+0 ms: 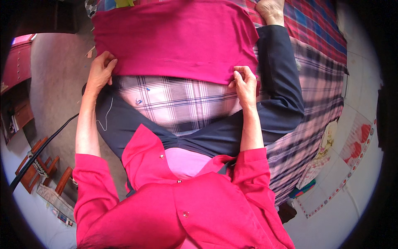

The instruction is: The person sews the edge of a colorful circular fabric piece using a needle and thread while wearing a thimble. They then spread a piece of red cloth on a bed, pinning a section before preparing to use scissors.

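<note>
A magenta piece of cloth (pixel 174 41) lies spread out in front of me, fairly flat with a few soft wrinkles. Its near edge runs between my two hands. At the near left corner, my left hand (pixel 101 70) pinches the cloth between thumb and fingers. My right hand (pixel 244 83) is closed on the near right corner in a similar pinch. Whether the cloth is one layer or folded, I cannot tell. Beneath it is a plaid sheet (pixel 174 103) in pink, white and dark blue.
My legs in dark trousers (pixel 282 83) border the cloth, with a loose white thread (pixel 107 114) on the left thigh. Small blue scraps (pixel 139 101) dot the sheet. A red plaid cover (pixel 315 29) lies at the far right. Wooden chairs (pixel 52 166) stand at the left.
</note>
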A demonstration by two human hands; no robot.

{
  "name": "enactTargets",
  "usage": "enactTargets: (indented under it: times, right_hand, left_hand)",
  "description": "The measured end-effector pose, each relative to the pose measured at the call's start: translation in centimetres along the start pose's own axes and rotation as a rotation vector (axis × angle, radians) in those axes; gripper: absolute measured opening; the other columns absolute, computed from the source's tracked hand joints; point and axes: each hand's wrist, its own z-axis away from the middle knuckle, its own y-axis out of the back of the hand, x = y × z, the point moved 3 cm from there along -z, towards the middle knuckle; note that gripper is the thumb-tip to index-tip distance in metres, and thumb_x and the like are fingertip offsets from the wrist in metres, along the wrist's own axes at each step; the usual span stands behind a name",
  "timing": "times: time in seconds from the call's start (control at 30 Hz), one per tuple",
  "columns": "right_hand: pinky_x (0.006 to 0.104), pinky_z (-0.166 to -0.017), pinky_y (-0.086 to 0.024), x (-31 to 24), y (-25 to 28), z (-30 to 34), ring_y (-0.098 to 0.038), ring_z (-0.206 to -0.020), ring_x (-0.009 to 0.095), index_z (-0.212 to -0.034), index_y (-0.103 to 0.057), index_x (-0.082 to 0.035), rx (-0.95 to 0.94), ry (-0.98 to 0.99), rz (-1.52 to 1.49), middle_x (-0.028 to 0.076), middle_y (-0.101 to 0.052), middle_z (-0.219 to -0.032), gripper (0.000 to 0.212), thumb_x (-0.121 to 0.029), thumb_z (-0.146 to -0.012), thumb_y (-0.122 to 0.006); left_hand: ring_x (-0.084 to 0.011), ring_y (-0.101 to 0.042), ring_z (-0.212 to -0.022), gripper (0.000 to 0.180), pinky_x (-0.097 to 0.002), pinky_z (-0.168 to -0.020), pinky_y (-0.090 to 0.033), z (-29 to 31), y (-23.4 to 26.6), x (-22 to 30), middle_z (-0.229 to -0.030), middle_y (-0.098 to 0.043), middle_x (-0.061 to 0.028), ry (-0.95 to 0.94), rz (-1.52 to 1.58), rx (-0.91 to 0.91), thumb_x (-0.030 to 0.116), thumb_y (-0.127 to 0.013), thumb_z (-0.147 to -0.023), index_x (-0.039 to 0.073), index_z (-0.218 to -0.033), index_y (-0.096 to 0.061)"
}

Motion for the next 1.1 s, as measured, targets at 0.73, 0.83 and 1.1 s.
enactTargets:
  times: [0.73, 0.83, 1.1]
  right_hand:
    - [0.0378, -0.072, -0.055, -0.3, 4.1, 2.8, -0.067, -0.077, 0.028, -0.098, -0.059, 0.002, 0.502, 0.095, 0.161, 0.018, -0.063, -0.092, 0.012, 0.003, -0.086, -0.057]
    - [0.0491, -0.081, -0.051, -0.6, 3.0, 2.9, -0.063, -0.093, 0.041, -0.104, -0.054, -0.003, 0.412, 0.016, 0.693, 0.021, -0.057, -0.102, 0.025, -0.008, -0.082, -0.067]
    - [0.0503, -0.081, -0.051, 0.3, 2.7, 2.9, -0.066, -0.09, 0.042, -0.096, -0.058, -0.001, 0.305, -0.106, 0.814, 0.022, -0.069, -0.09, 0.019, -0.006, -0.078, -0.064]
  left_hand:
    - [-0.0107, -0.049, -0.051, 0.027, -0.0265, -0.045, -0.04, 0.7, 1.6, -1.5, -0.082, -0.057, -0.0071, 0.057, -0.035, -0.084, -0.001, -0.061, -0.085, -0.009, -0.11, -0.054]
    - [-0.0103, -0.049, -0.051, 0.024, -0.0261, -0.044, -0.039, 0.7, 1.2, -1.5, -0.079, -0.055, -0.0057, 0.035, -0.031, -0.064, 0.0, -0.061, -0.085, -0.008, -0.107, -0.054]
    - [-0.0096, -0.05, -0.054, 0.029, -0.0251, -0.046, -0.041, 0.0, 1.2, -3.6, -0.081, -0.055, -0.0062, 0.01, -0.019, -0.058, 0.001, -0.062, -0.086, -0.009, -0.112, -0.054]
